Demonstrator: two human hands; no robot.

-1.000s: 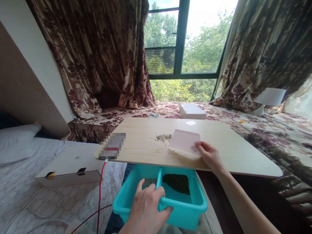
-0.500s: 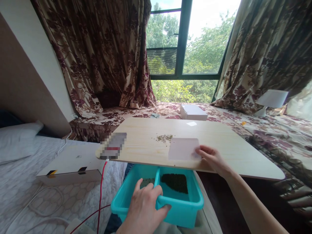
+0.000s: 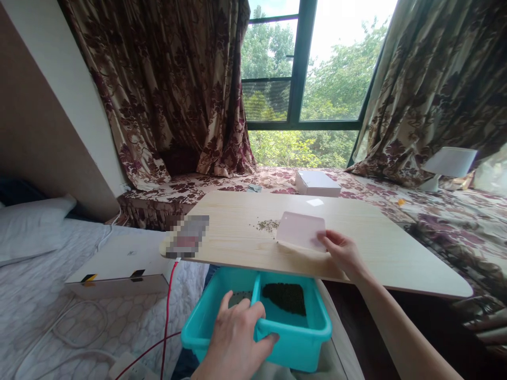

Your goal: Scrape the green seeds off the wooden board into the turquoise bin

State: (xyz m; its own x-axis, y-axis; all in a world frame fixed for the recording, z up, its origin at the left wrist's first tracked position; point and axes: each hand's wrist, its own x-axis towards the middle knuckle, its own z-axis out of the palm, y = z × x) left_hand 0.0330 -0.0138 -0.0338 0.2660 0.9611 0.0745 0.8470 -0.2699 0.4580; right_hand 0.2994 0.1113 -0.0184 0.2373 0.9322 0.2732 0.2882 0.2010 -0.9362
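The right hand pinches a pale sheet, seemingly light, smooth and slightly flexible, best held by that edge, beside scattered granules on the counter, while the left hand grips the turquoise bin at its near rim

1. No text, label, brand or number was legible in the head view.
2. White carton on the bed: small dark mark observed on lid, too small to read.
3. Pixelated patch at the bench's left end: content obscured, reddish area seen, unreadable.
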